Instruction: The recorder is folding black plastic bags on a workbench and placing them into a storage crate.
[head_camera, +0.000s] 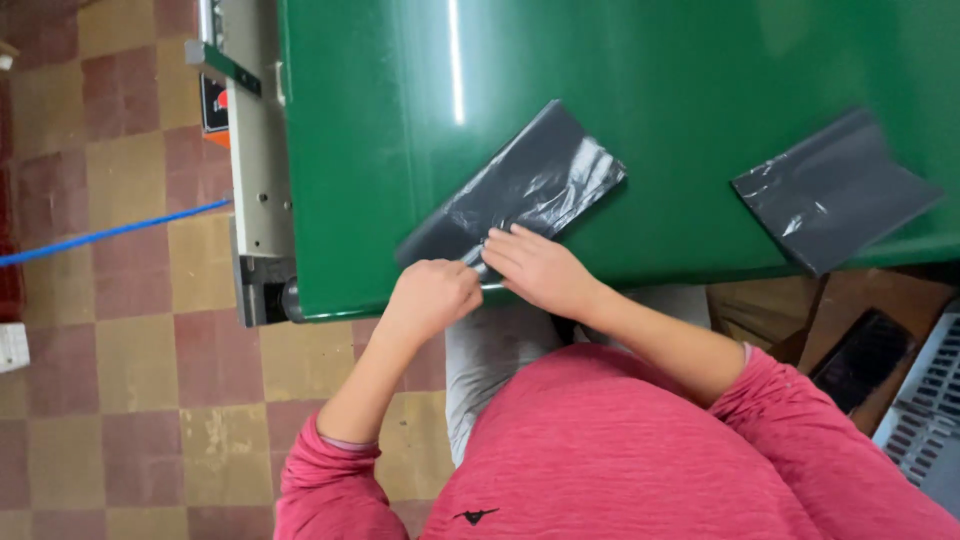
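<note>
Hands: both meet at the near end of a grey bag (520, 195) on a green table (640, 90).
Left hand (432, 292): curled into a loose fist, knuckles up, pinching the bag's near corner.
Right hand (535, 268): fingers flat and together, pressing the same end just beside the left.
Bag: glossy plastic, lying slantwise near the table's front edge.
Second bag (835, 190): same grey plastic, well apart to the right, overhanging the edge.
Sleeves: red, pushed up the forearms.
Table side: grey metal frame (255, 170) at left.
Floor (120, 330): red and yellow checked tiles, crossed by a blue cord (110, 233).
</note>
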